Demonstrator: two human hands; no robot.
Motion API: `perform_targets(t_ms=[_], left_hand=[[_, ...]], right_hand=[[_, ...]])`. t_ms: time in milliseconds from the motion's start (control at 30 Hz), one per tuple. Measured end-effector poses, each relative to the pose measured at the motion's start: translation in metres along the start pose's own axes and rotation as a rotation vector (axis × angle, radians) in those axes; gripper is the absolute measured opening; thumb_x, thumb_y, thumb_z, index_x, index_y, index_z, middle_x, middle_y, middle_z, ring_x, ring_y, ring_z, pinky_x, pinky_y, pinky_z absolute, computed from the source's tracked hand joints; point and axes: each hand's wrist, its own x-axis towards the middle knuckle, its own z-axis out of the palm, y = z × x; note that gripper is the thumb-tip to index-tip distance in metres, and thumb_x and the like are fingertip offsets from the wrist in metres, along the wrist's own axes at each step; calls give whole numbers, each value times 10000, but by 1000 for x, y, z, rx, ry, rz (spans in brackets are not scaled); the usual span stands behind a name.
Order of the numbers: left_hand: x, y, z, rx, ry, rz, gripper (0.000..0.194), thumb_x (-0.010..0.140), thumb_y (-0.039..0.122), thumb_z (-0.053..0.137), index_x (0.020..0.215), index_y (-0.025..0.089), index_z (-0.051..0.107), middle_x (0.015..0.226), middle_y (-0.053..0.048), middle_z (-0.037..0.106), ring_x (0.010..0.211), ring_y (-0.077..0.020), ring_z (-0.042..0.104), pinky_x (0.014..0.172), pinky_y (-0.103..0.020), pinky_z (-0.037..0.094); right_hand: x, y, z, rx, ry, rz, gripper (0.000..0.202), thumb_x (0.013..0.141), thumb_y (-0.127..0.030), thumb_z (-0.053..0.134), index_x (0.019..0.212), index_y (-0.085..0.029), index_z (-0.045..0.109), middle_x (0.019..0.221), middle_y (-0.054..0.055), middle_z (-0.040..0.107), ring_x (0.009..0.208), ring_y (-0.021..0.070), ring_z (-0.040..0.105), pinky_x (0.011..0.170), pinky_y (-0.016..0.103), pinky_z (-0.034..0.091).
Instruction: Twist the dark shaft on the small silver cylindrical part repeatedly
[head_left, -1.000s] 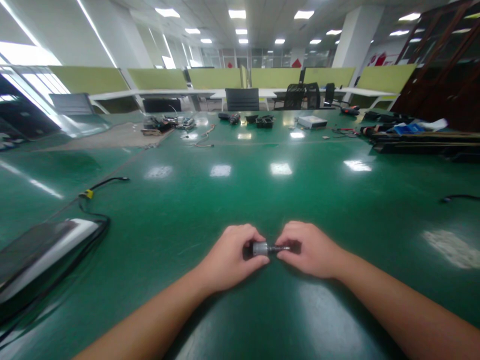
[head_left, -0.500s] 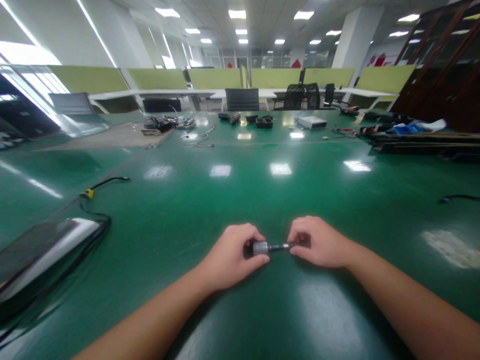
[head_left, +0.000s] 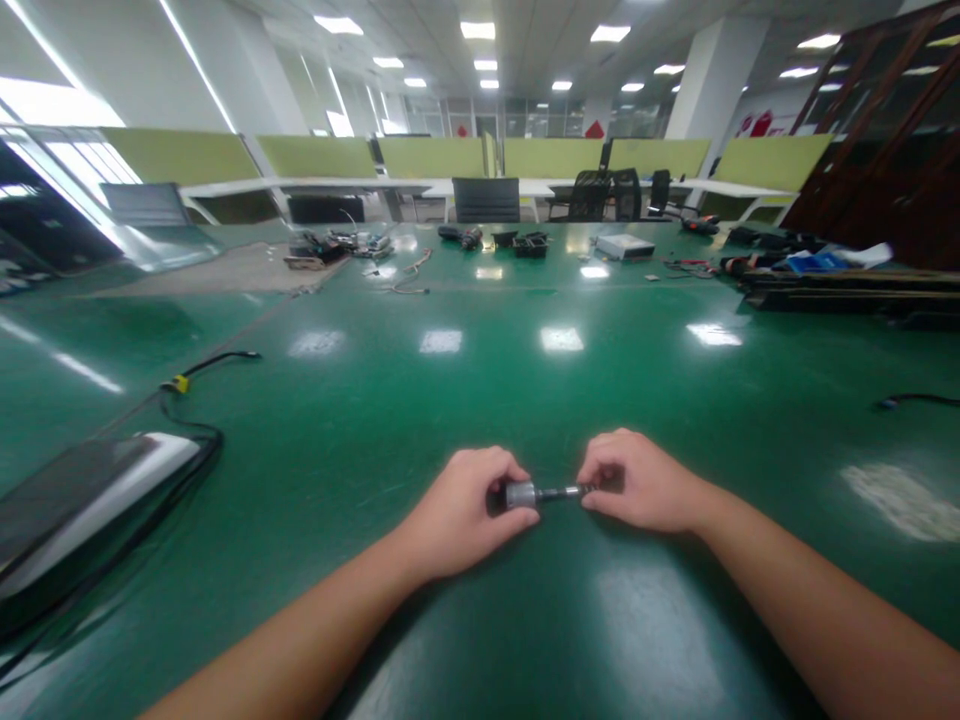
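My left hand [head_left: 480, 505] curls its thumb and fingers around a short grey cylinder [head_left: 521, 495] with a dark back end. Out of the cylinder's right side runs a thin dark shaft [head_left: 551, 494], which has a shiny band near its far end. Thumb and fingertips of my right hand [head_left: 634, 482] pinch that far end, hiding its tip. The piece lies level between the two hands, low over the green tabletop [head_left: 495, 400]. Its exact kind is too small to make out.
At the left lies a dark, white-edged flat device [head_left: 82, 490] beside a black cable [head_left: 214, 440] with a yellow tag. Another dark cable [head_left: 919, 398] reaches in from the right. Electronic parts [head_left: 330, 247], a silver box [head_left: 624, 246] and long black bars [head_left: 847, 290] lie toward the back.
The right hand's fingertips have shifted very slightly right along the shaft. The left hand's hold on the cylinder looks the same.
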Motion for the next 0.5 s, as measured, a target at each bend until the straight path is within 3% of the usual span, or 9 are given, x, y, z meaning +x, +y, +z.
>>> perform_targets(t_ms=[333, 500], left_hand=[[1, 5, 3, 42, 16, 48, 235, 760, 207, 789, 950, 211, 650, 901, 5, 658, 840, -192, 596, 791, -325, 401], [0, 4, 2, 19, 1, 53, 214, 828, 329, 758, 975, 214, 652, 896, 5, 652, 819, -180, 587, 773, -319, 406]], right_hand=[[11, -30, 36, -69, 83, -3, 73, 820, -182, 762, 883, -216, 744, 832, 12, 697, 817, 179, 593, 733, 307, 397], [9, -30, 39, -76, 94, -7, 65, 840, -200, 754, 898, -224, 736, 830, -2, 691, 810, 172, 580, 736, 316, 392]])
